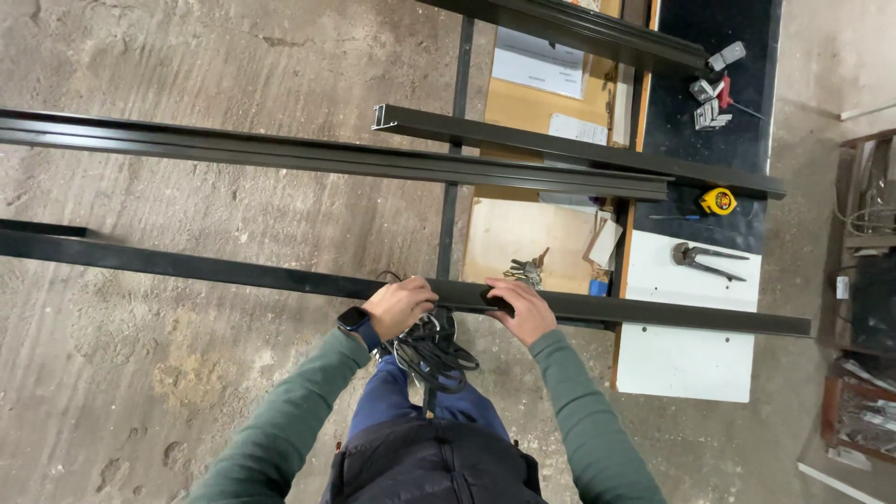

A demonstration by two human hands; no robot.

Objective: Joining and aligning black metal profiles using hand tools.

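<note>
Nearest the lens, a dark padded vest (434, 467) and green sleeves lead out to both hands, which meet at a long dark metal profile (233, 271) lying across the workbench frame. Its long axis runs left to right across the view, crosswise to the forearms, and it sits directly under and just beyond the fingers. The left hand (399, 306), with a smartwatch (355, 320) at the wrist, is curled with the fingers pressed together over the near edge of the profile, above a bundle of black cable (431, 353) that hangs just below; whether the fingers also pinch the cable I cannot tell. The right hand (525, 311) rests on top of the profile just beside the left, fingers together and laid flat along it. Both hands are about equally near. Two more dark profiles (280, 154) lie parallel farther off, and pliers (705, 259), a yellow tape measure (717, 201) and a bunch of keys (527, 271) lie beyond.
</note>
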